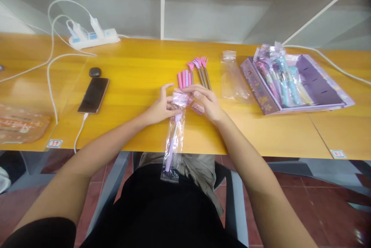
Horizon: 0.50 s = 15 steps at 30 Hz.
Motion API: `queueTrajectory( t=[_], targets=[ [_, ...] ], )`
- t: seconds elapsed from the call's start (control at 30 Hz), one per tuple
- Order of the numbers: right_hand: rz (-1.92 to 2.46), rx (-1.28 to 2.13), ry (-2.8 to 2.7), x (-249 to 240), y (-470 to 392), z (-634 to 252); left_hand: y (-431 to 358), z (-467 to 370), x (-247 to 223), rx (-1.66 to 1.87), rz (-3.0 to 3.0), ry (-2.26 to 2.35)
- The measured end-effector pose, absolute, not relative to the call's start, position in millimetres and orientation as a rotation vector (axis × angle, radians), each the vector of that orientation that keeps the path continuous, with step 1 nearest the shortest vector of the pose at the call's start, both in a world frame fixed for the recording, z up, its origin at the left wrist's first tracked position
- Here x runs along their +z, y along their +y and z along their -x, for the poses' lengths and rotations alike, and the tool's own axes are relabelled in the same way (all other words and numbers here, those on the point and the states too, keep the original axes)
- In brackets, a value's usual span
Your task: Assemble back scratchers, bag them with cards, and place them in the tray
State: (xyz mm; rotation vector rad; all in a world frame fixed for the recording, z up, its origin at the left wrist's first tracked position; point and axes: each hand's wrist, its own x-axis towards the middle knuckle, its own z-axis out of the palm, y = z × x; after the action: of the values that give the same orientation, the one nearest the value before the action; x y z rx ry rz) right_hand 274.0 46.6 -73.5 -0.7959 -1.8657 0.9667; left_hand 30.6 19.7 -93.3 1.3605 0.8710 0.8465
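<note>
A clear plastic bag (173,143) with a purple stick-shaped item (170,151) inside hangs over the table's front edge. My left hand (162,107) grips the bag near its top, thumb and fingers closed on it. At the bag's upper end, my right hand (207,103) has its fingers stretched towards the label, and nothing is clearly held in it. Just beyond my hands lie pink and purple handles (183,78) and several metal rods with pink hand-shaped heads (204,62). A small pink label (198,108) sits beside my right fingers.
Flat clear bags (232,74) lie right of the rods. Farther right, a purple box (319,82) holds bagged items (285,82). On the left are a phone (93,94), a black case (94,72), a power strip (101,38) with cables, and an orange-printed bag (21,124).
</note>
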Motion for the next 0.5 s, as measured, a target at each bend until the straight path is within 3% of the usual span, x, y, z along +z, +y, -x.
queueTrajectory(
  t=[0.5],
  targets=[
    [0.861,0.910,-1.900,-78.5,47.0,-270.1,22.4,-29.0,-95.5,0.816,-1.439,0.858]
  ],
)
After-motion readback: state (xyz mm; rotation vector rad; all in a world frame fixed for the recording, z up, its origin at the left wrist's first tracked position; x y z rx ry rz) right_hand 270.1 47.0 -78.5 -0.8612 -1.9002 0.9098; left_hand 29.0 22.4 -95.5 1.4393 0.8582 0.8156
